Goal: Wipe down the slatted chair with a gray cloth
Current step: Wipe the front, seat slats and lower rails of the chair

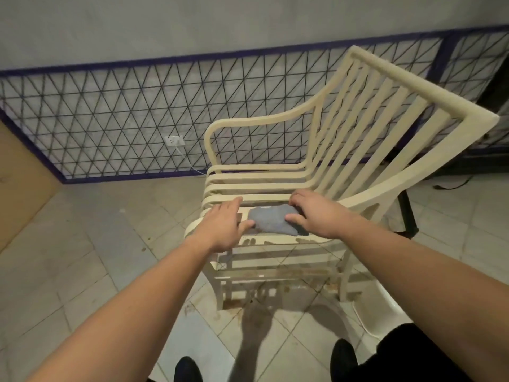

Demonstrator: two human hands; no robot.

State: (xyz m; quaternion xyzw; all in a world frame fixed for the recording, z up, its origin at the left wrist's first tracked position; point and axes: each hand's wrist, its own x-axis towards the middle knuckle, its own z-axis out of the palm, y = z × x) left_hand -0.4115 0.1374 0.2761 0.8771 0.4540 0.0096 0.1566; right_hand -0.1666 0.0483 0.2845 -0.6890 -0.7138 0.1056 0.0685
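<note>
- A cream slatted chair (316,172) stands on a pale tiled floor (82,271), turned at an angle, its tall back to the far right and its seat facing left and near.
- A crumpled gray cloth (271,220) lies on the seat slats, near the front edge.
- The person's left hand (223,224) reaches from the near left, fingers straight and relaxed, thumb tip touching the cloth's left edge; it grips nothing.
- The right hand (311,213) presses on the cloth's right side, fingers curled over it and thumb on the fabric (a loose hold).
- Open floor spreads left of the chair; behind it a purple-framed wire grid panel (124,114) of triangles lines the gray wall (165,23).
- A white wall socket (174,140) sits behind the grid, a white cable hanging from it.
- The chair is smooth moulded material, with stains on its lower slats and legs.
- No writing is readable.
</note>
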